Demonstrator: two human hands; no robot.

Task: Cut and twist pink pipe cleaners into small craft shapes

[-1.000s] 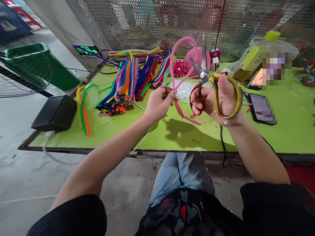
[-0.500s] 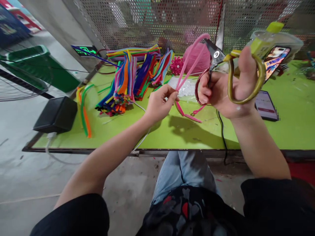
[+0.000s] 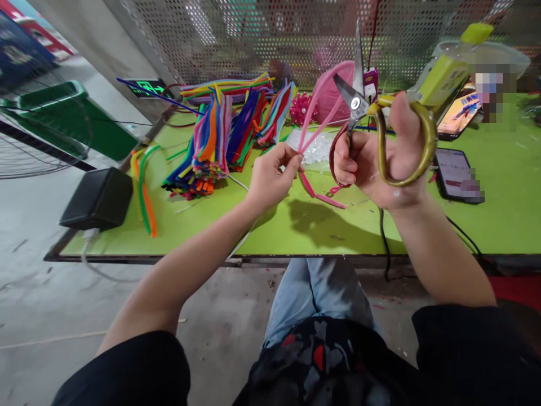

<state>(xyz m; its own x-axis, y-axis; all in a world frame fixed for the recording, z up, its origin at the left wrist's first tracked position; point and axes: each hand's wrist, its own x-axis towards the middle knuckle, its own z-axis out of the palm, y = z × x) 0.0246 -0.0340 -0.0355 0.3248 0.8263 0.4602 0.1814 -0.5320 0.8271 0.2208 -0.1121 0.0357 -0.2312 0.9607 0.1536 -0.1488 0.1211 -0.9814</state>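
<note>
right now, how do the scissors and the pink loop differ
The scissors have grey blades with red and yellow handles; the pink loop is a single colour. The scissors' blades point up, spread apart, while the loop's two strands come together at the left hand. The scissors are in the right hand, the loop in the left. Both are held above the table.

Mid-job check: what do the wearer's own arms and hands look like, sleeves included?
The sleeves are black and short. The left forearm and right forearm are bare, with no wristwear visible. The left hand and right hand are ungloved; the right shows a small pale spot near the wrist.
</note>
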